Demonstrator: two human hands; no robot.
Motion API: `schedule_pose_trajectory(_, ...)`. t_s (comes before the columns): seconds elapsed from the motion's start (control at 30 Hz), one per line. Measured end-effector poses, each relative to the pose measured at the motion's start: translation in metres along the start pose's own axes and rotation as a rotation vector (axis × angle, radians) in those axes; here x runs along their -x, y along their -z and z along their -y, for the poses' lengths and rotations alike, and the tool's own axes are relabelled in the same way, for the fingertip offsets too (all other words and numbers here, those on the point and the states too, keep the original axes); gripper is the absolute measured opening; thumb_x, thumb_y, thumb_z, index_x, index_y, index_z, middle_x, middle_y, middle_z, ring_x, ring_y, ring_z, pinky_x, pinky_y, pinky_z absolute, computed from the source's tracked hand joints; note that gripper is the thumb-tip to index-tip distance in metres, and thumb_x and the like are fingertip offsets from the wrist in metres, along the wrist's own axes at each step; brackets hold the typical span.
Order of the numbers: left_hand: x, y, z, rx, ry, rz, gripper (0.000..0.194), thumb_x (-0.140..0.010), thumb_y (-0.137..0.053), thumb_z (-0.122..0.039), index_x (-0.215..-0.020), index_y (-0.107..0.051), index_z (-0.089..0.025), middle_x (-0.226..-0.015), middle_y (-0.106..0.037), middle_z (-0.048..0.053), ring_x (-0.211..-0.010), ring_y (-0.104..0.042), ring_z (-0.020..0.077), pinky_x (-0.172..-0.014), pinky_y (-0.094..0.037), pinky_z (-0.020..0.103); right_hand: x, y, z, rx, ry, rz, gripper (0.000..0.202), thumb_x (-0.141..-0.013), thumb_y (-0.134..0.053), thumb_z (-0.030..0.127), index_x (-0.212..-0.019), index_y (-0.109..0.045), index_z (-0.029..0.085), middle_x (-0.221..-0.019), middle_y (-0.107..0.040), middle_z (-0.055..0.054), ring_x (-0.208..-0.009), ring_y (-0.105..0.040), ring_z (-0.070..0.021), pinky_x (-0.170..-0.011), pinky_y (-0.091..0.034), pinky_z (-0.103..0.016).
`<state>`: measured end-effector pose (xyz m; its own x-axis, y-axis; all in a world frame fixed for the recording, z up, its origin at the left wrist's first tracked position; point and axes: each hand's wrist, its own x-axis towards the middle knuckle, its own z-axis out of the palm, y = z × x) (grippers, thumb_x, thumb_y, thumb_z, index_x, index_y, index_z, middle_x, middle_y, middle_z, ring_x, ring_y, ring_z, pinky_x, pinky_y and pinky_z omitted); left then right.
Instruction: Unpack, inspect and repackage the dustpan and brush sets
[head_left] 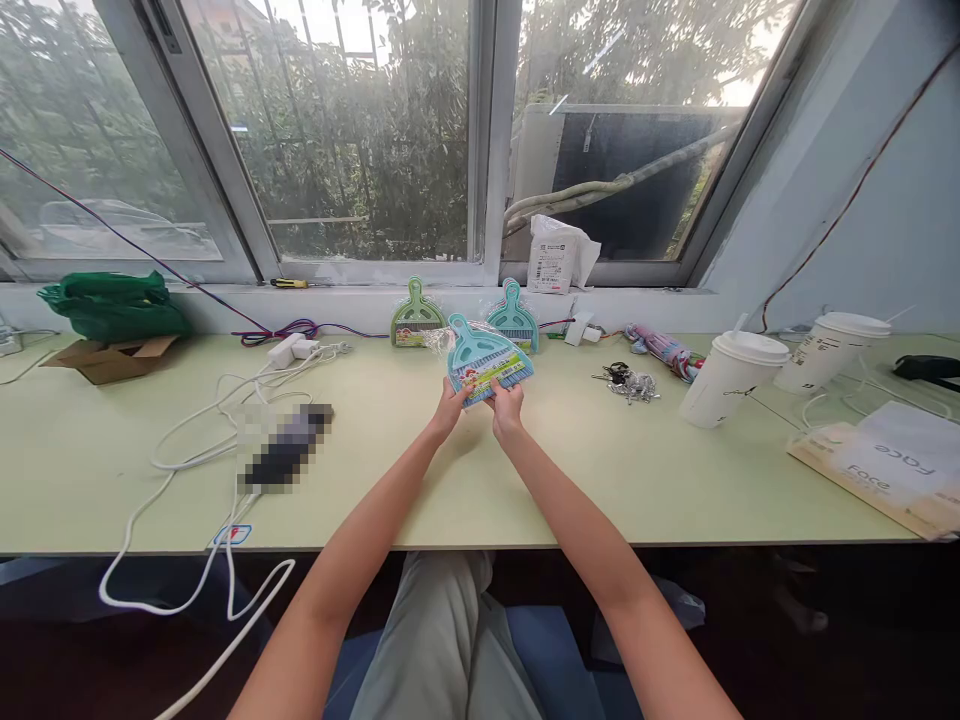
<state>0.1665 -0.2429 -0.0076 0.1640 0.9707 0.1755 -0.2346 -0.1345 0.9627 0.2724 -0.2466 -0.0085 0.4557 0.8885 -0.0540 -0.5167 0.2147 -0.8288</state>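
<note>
A packaged mini dustpan and brush set [484, 358], light blue-green with a printed label, is held tilted above the table. My left hand [448, 412] grips its lower left corner, and my right hand [508, 408] pinches its lower edge with the thumb on the front. Clear wrapping bunches out at its upper left. Behind it, a green dustpan set [415, 316] and a teal dustpan set [514, 316] lean upright against the wall below the window; the held set partly covers the teal one.
White cables [180, 465] and a blurred-out dark object [289, 448] lie left. A green bag [116, 305] rests by a cardboard box [112, 360]. To the right are keys [634, 383], a folded umbrella [664, 350], paper cups [735, 378] and a paper bag [889, 465].
</note>
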Motion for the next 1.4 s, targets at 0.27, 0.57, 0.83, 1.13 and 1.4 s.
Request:
schedule_pose_trajectory(0.27,0.001,0.000,-0.004,-0.099,0.162,0.331,0.056,-0.082,-0.056,-0.055,-0.130,-0.044,-0.028,-0.135,-0.054,0.010,-0.125,-0.051,0.0278,-0.101,-0.040,0.047,-0.007,0.003,0.008,-0.083,0.064,-0.095,0.031,-0.076,-0.061,0.020,-0.105,-0.050,0.021,-0.109,-0.067,-0.008,-0.089,-0.068,-0.0165,-0.077,-0.059,-0.032)
schedule_pose_trajectory(0.57,-0.007,0.005,0.000,0.046,-0.017,0.003,0.057,-0.075,-0.067,-0.037,-0.125,-0.045,-0.020,-0.124,-0.060,0.011,-0.103,-0.063,0.0249,-0.085,-0.055,0.041,0.002,-0.006,-0.001,-0.044,0.013,0.016,0.033,-0.077,-0.061,0.015,-0.108,-0.051,0.020,-0.105,-0.068,-0.006,-0.087,-0.068,-0.0148,-0.075,-0.059,-0.030)
schedule_pose_trajectory(0.83,-0.025,0.046,-0.004,-0.065,0.043,-0.360,0.034,-0.074,-0.059,-0.018,-0.108,-0.053,-0.016,-0.104,-0.065,0.008,-0.075,-0.065,0.0175,-0.062,-0.060,0.035,-0.023,0.027,0.042,0.980,-0.046,0.532,0.020,-0.087,-0.055,0.024,-0.104,-0.062,0.016,-0.104,-0.069,-0.014,-0.087,-0.070,-0.0251,-0.081,-0.056,-0.043)
schedule_pose_trajectory(1.13,-0.019,0.071,-0.013,0.275,0.210,-0.127,0.043,-0.075,-0.055,-0.012,-0.117,-0.054,-0.006,-0.102,-0.070,0.013,-0.080,-0.071,0.0210,-0.068,-0.059,0.029,-0.041,0.044,0.021,1.394,0.960,0.534,0.060,-0.085,-0.057,0.013,-0.139,-0.043,0.033,-0.152,-0.035,0.000,-0.144,-0.022,-0.0238,-0.113,-0.029,-0.049)
schedule_pose_trajectory(1.4,-0.014,0.075,-0.011,0.239,0.343,-0.002,0.049,-0.077,-0.054,-0.009,-0.126,-0.050,-0.001,-0.103,-0.070,0.016,-0.087,-0.070,0.0228,-0.074,-0.061,0.031,-0.046,0.046,0.023,1.211,1.053,0.501,0.020,-0.093,-0.050,0.027,-0.094,-0.070,0.029,-0.122,-0.066,0.000,-0.128,-0.049,-0.0218,-0.108,-0.031,-0.046)
